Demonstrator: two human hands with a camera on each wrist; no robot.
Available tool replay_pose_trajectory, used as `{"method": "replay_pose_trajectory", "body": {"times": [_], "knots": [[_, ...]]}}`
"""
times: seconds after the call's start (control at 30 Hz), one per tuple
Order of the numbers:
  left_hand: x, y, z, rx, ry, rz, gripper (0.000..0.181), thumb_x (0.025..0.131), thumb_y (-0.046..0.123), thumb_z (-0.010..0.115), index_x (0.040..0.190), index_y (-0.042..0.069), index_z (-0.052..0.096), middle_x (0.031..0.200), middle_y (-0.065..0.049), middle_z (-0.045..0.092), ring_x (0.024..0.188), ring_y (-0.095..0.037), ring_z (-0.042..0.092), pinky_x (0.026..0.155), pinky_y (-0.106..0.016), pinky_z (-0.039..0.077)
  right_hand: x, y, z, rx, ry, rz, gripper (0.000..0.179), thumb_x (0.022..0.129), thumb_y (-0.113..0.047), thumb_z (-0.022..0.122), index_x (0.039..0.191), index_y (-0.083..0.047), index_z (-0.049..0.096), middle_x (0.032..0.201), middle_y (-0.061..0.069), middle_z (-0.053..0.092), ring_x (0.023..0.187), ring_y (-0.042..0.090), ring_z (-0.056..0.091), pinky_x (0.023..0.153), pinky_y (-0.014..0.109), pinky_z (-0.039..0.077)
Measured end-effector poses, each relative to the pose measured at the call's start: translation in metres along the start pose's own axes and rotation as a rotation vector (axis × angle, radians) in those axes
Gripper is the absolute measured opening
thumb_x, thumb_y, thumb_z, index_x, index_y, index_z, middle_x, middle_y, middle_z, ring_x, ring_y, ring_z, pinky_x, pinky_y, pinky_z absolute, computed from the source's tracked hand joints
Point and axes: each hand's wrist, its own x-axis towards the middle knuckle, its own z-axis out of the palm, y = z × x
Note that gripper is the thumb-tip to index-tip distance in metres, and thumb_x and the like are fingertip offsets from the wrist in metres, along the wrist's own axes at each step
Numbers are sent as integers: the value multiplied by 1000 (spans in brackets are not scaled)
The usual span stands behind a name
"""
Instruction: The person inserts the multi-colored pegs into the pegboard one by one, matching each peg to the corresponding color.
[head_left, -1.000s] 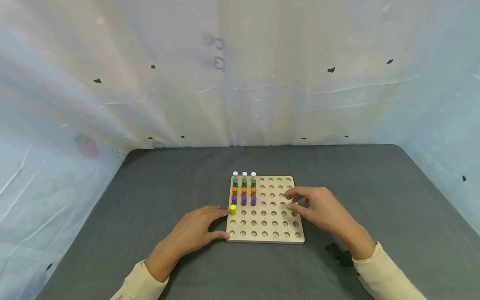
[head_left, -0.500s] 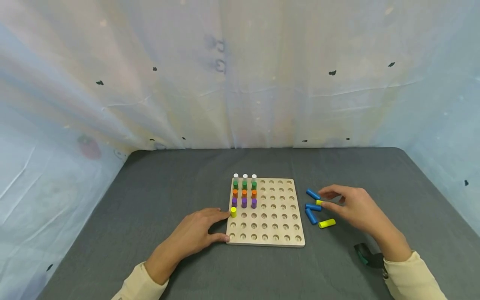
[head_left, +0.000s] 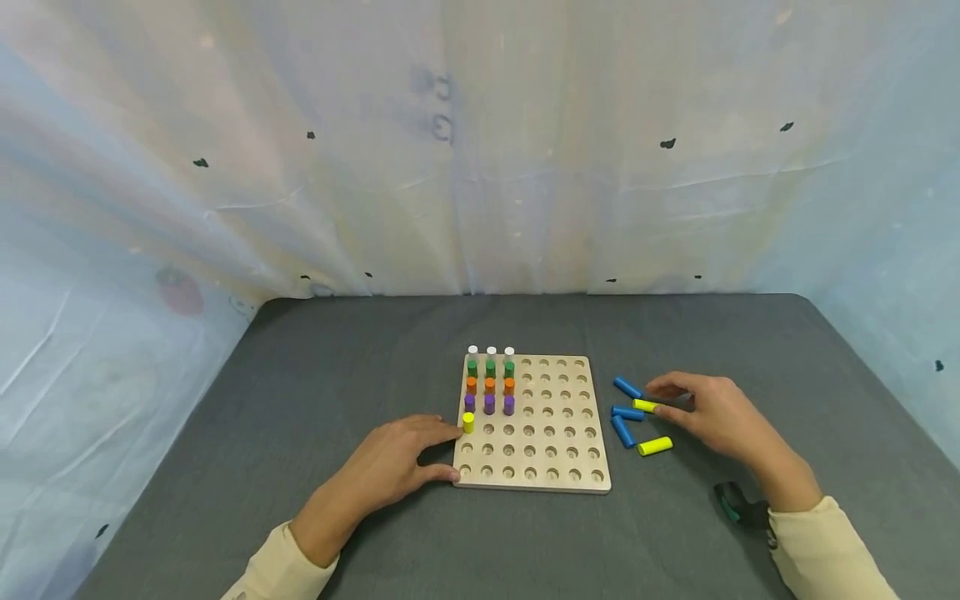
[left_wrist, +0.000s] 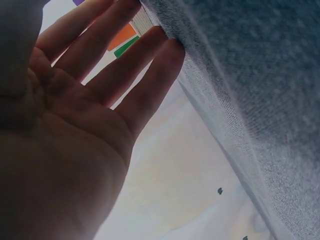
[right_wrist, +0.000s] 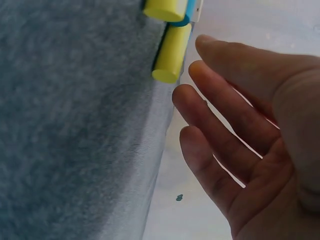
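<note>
A square wooden pegboard (head_left: 551, 467) lies on the dark cloth, with white, green, orange and purple pegs (head_left: 489, 404) upright in rows at its left side. In the row below them stands one yellow peg (head_left: 468, 422). My left hand (head_left: 397, 462) rests at the board's left edge, fingers extended, thumb near the front corner. To the right of the board my right hand (head_left: 708, 417) hovers with relaxed fingers around the end of a lying yellow peg (right_wrist: 171, 55); the right wrist view shows a gap between fingertips and peg.
Blue pegs (head_left: 622, 432) and another yellow peg (head_left: 656, 446) lie on the cloth between board and right hand. A dark strap-like object (head_left: 738, 504) shows by the right wrist. Pale curtains (head_left: 525, 208) hang behind and at both sides.
My right hand has moved right, from over the board's right side to the loose pegs, uncovering them. Lately it has barely shifted, showing more of the yellow peg. The left hand stays put.
</note>
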Motion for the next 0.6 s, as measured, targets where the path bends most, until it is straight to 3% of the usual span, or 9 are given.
{"method": "replay_pose_trajectory", "body": {"times": [0.3, 0.6], "knots": [[-1, 0, 2, -16, 11, 6, 56, 80, 51, 76, 128, 25, 69, 131, -5, 68, 122, -25, 64, 97, -50, 52, 2, 3, 6, -12, -22, -5, 27, 87, -18, 77, 114, -14, 72, 105, 3, 75, 96, 25, 69, 81, 47, 56], [-1, 0, 0, -28, -10, -15, 56, 80, 50, 76, 129, 25, 69, 133, -6, 67, 125, -25, 62, 98, -51, 52, 5, 0, 11, -29, -44, -5, 24, 87, -18, 77, 111, -15, 72, 96, -3, 74, 85, 15, 67, 71, 37, 52]]}}
